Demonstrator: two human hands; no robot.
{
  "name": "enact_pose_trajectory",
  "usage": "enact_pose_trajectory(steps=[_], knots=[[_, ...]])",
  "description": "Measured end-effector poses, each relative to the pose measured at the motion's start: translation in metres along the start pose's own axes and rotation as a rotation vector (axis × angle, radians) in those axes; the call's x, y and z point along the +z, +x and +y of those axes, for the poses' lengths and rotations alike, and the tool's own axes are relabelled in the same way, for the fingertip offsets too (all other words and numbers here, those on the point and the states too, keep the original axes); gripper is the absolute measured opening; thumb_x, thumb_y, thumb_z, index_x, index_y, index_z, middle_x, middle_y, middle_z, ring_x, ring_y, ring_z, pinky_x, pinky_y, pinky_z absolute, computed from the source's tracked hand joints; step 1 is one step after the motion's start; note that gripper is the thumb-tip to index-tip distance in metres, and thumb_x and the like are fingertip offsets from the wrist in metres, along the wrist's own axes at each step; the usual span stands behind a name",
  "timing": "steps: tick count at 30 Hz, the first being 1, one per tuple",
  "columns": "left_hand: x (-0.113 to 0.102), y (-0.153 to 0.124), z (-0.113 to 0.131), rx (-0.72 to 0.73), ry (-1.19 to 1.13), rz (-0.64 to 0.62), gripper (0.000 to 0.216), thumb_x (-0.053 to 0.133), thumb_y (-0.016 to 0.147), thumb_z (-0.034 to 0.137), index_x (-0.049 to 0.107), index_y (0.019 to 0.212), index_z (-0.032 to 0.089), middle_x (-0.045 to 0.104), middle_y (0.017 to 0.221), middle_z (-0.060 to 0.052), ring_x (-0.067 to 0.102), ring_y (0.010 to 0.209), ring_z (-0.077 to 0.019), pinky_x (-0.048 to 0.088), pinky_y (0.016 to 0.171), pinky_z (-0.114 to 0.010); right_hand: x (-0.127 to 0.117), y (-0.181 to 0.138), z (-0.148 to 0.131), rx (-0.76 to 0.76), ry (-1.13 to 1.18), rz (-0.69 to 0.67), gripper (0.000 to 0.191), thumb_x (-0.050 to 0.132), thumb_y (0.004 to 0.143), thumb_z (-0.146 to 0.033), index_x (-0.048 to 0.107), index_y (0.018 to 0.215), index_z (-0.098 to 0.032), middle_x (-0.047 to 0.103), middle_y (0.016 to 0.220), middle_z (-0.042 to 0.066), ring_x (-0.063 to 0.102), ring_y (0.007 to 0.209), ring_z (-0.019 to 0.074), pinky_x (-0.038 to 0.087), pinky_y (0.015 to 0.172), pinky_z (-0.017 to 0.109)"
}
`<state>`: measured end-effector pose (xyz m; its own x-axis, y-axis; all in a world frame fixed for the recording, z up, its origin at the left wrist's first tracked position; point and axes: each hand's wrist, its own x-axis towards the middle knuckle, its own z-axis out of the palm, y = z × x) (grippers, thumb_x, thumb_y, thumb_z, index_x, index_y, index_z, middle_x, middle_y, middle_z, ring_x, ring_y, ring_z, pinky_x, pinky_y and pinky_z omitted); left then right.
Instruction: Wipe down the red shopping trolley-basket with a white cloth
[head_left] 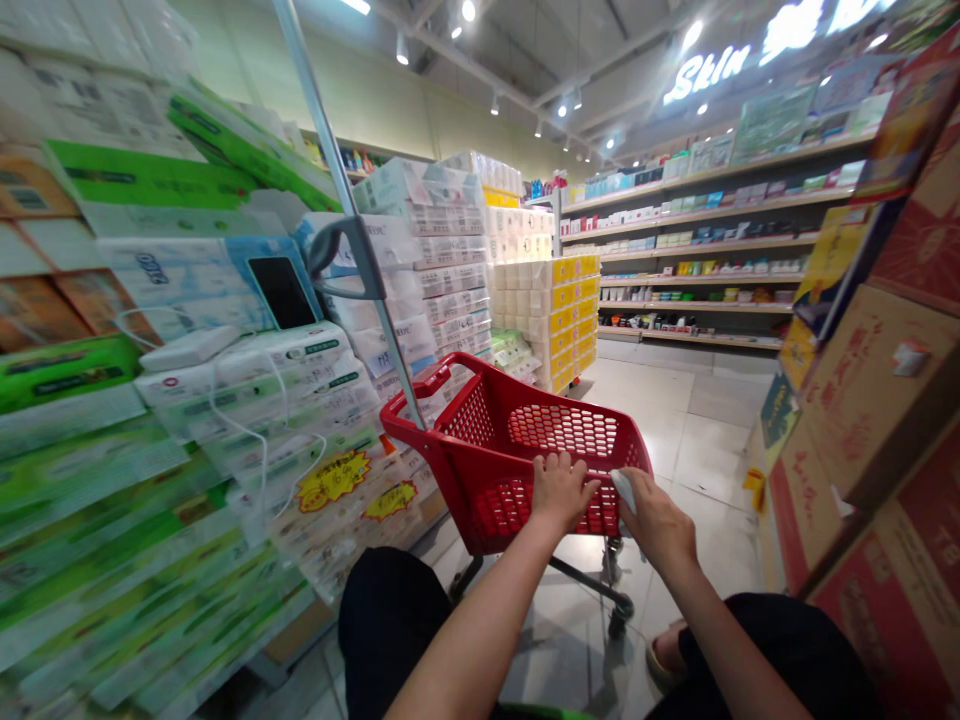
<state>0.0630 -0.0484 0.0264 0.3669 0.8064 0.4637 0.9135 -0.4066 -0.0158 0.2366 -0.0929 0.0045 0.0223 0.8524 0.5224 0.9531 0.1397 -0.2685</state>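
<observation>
A red plastic shopping basket on a wheeled frame point(480, 430) stands on the tiled floor in front of my knees. My left hand point(559, 490) rests on its near rim, fingers curled over the edge. My right hand point(656, 520) is beside it at the rim's right corner, closed around a small white cloth or wipe point(624, 490). The basket looks empty inside. A grey metal pull handle point(352, 250) rises from the cart toward the upper left.
Stacked packs of tissue and toilet paper point(225, 400) fill the left side, with a phone point(283, 292) and a white power bank with its cable lying on them. Cardboard boxes point(877, 400) line the right. Shelves of goods point(697, 250) stand at the far end.
</observation>
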Motion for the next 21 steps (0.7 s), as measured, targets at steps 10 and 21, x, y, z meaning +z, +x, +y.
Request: enact_pose_trajectory(steps=[10, 21], knots=[[0.0, -0.003, 0.0, 0.025, 0.015, 0.009, 0.04, 0.035, 0.096, 0.056, 0.058, 0.11, 0.025, 0.055, 0.113, -0.008, 0.046, 0.103, -0.0257, 0.033, 0.096, -0.049, -0.006, -0.006, 0.006, -0.043, 0.069, -0.057, 0.057, 0.041, 0.082, -0.013, 0.04, 0.136, -0.032, 0.049, 0.144, 0.0, 0.067, 0.095, 0.016, 0.055, 0.072, 0.028], [0.002, -0.005, 0.0, 0.027, 0.08, 0.004, 0.025, 0.042, 0.096, 0.036, 0.055, 0.112, 0.022, 0.054, 0.109, -0.008, 0.046, 0.099, -0.0252, 0.034, 0.095, -0.047, 0.002, -0.002, -0.049, -0.071, 0.192, -0.014, 0.049, 0.042, 0.092, -0.026, 0.043, 0.141, -0.029, 0.049, 0.144, 0.009, 0.067, 0.102, 0.021, 0.059, 0.077, 0.033]])
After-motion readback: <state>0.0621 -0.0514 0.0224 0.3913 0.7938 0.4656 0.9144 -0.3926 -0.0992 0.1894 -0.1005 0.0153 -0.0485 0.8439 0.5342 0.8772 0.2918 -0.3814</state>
